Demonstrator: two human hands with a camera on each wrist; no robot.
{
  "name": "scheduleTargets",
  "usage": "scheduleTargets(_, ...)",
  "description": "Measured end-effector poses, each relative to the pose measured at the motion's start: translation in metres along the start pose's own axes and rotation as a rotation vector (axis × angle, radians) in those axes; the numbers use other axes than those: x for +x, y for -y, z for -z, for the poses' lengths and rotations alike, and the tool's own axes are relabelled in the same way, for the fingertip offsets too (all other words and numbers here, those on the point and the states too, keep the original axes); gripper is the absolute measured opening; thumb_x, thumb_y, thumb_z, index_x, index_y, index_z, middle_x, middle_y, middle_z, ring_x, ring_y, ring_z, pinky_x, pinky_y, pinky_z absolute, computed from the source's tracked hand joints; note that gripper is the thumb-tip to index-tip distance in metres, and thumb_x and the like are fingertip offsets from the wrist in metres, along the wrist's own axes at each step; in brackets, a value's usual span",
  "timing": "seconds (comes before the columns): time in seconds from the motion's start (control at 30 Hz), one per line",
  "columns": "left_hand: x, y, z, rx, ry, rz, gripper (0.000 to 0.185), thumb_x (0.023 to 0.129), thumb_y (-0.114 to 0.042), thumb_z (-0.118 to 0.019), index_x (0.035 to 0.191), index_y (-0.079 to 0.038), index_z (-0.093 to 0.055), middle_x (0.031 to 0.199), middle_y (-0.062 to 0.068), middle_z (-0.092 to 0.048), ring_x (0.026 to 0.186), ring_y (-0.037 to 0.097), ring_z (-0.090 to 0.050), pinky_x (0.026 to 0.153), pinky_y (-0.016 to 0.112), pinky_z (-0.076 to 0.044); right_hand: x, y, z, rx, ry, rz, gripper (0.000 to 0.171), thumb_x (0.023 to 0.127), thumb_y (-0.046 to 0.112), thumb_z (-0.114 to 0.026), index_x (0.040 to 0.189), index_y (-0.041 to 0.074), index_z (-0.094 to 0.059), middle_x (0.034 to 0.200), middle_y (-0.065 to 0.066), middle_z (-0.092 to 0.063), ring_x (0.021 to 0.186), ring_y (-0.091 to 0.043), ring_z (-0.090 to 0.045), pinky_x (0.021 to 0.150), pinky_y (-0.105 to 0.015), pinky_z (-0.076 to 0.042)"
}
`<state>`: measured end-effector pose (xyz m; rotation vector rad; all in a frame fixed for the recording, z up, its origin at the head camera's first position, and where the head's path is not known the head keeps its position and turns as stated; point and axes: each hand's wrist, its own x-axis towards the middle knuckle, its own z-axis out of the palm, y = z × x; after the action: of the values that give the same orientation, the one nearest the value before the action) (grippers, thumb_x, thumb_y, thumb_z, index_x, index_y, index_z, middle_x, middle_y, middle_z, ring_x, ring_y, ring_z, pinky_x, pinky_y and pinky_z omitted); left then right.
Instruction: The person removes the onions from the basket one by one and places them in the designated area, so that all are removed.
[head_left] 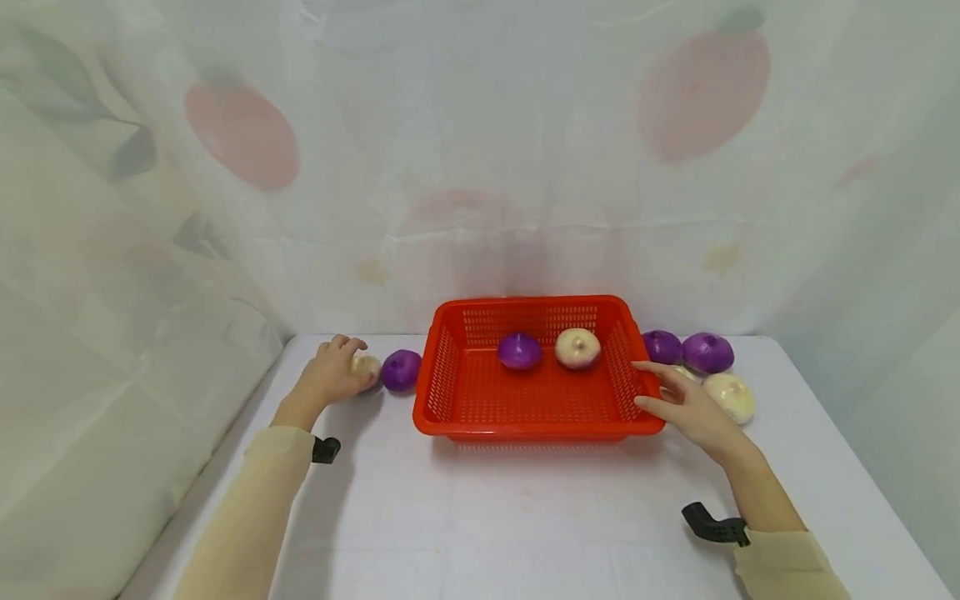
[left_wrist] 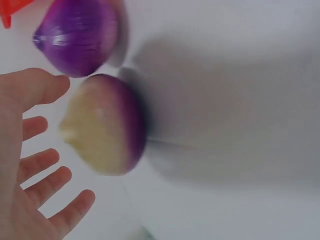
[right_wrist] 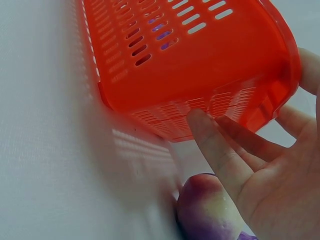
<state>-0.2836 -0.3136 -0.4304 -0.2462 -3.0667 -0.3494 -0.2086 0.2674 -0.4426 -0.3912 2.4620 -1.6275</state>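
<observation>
A red slotted basket [head_left: 457,379] stands mid-table with a purple onion [head_left: 520,351] and a pale onion [head_left: 577,347] inside. My left hand [head_left: 347,367] lies left of it, fingers spread and straight [left_wrist: 45,162], just beside a cream-and-purple onion [left_wrist: 102,125] without gripping it. A purple onion [left_wrist: 77,35] sits right behind that one, next to the basket. My right hand [head_left: 660,390] rests against the basket's right end, its straight fingers [right_wrist: 215,137] touching the outer wall [right_wrist: 200,75] below the rim.
Right of the basket lie two purple onions [head_left: 663,346] [head_left: 708,352] and a cream onion [head_left: 729,396]; another onion [right_wrist: 207,210] sits under my right palm. A draped printed cloth [head_left: 480,167] closes off the back and the left side. The white table [head_left: 510,517] stretches toward me.
</observation>
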Motion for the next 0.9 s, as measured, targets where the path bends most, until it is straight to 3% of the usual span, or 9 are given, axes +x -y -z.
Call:
scheduleTargets(0.13,-0.001,-0.004,0.014,0.014,-0.013,-0.031,0.044,0.087,-0.02,-0.058,0.127,-0.002,-0.057,0.138,0.026,-0.048,0.122,0.054,-0.045,0.086,0.067,-0.046,0.001,0.001,-0.001,0.005,0.004,-0.005,0.064,0.099,0.032,-0.067,0.154,0.014,-0.041,0.159,-0.021,-0.032,0.141,-0.05,-0.036,0.105,-0.063,-0.042)
scheduleTargets(0.3,0.001,-0.017,0.033,0.046,-0.064,-0.086,0.04,0.092,-0.022,-0.058,0.127,-0.002,-0.058,0.137,0.026,-0.05,0.122,0.053,-0.046,0.09,0.067,-0.044,0.001,0.0,-0.001,-0.002,-0.003,-0.007,0.062,0.1,0.032,-0.067,0.154,0.014,-0.042,0.159,-0.021,-0.032,0.141,-0.051,-0.035,0.105,-0.064,-0.041)
scheduleTargets(0.6,0.008,-0.066,0.058,0.053,-0.185,-0.194,0.036,0.094,-0.02,-0.062,0.125,-0.003,-0.06,0.134,0.021,-0.053,0.119,0.048,-0.051,0.093,0.063,-0.045,-0.001,0.0,0.001,-0.004,-0.008,-0.001,0.062,0.1,0.032,-0.066,0.154,0.012,-0.041,0.159,-0.022,-0.032,0.14,-0.051,-0.036,0.104,-0.064,-0.043)
scheduleTargets(0.9,0.015,-0.111,0.071,-0.025,-0.278,-0.29,0.034,0.094,-0.022,-0.063,0.123,-0.004,-0.062,0.13,0.018,-0.055,0.122,0.046,-0.05,0.097,0.061,-0.044,-0.004,0.001,0.002,-0.03,-0.011,-0.019,0.062,0.1,0.033,-0.066,0.154,0.013,-0.042,0.158,-0.021,-0.033,0.14,-0.051,-0.036,0.104,-0.064,-0.042)
